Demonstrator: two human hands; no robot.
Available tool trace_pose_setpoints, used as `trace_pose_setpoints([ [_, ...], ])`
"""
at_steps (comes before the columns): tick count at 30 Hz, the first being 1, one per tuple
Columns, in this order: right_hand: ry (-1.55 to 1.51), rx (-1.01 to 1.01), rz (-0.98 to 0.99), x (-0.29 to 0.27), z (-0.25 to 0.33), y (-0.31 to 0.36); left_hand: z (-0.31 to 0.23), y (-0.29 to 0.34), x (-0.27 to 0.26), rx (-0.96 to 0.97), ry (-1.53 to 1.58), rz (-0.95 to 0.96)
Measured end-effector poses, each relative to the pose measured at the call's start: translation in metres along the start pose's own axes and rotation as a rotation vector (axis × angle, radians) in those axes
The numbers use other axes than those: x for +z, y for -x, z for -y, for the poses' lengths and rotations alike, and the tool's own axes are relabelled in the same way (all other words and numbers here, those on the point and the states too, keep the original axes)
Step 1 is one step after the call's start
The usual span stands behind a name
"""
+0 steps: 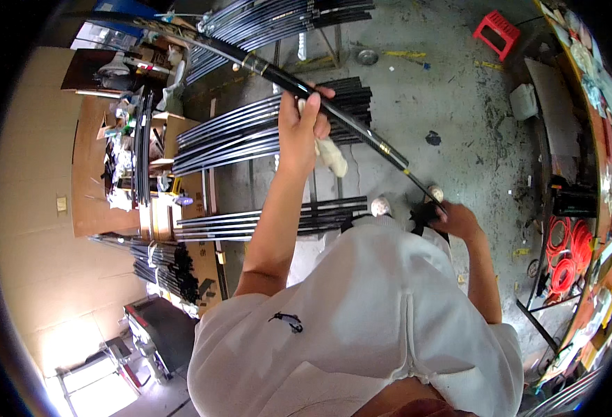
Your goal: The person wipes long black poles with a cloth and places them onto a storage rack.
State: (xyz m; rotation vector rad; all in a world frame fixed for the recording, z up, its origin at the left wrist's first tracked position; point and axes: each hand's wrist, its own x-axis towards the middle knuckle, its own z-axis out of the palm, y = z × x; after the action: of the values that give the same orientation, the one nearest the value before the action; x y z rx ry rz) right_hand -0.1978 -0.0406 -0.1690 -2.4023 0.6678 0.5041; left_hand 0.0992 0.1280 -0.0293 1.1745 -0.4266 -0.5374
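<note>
A glossy black fishing rod point(361, 129) with gold bands slants across the view, from the upper left down to the right. My left hand point(301, 132) is closed around its thick part. Under the same palm hangs a crumpled off-white cloth point(331, 157). The rod thins towards the lower right, where my right hand point(457, 221) has its fingers closed at the narrow end. The exact fingertip hold there is partly hidden.
Bundles of black rods point(236, 135) lie on racks to the left. A cluttered wooden bench point(94, 163) stands beyond them. At the far right are a red stool point(497, 35), coiled red hose point(563, 274) and a long, loaded table point(606, 201).
</note>
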Motion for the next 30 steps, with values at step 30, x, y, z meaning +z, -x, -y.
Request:
trace_pose_setpoints([
  [30,0.282,0.062,0.261,0.094,-0.191,-0.028,-0.163,0.019,-0.233,0.425,0.013,-0.701],
])
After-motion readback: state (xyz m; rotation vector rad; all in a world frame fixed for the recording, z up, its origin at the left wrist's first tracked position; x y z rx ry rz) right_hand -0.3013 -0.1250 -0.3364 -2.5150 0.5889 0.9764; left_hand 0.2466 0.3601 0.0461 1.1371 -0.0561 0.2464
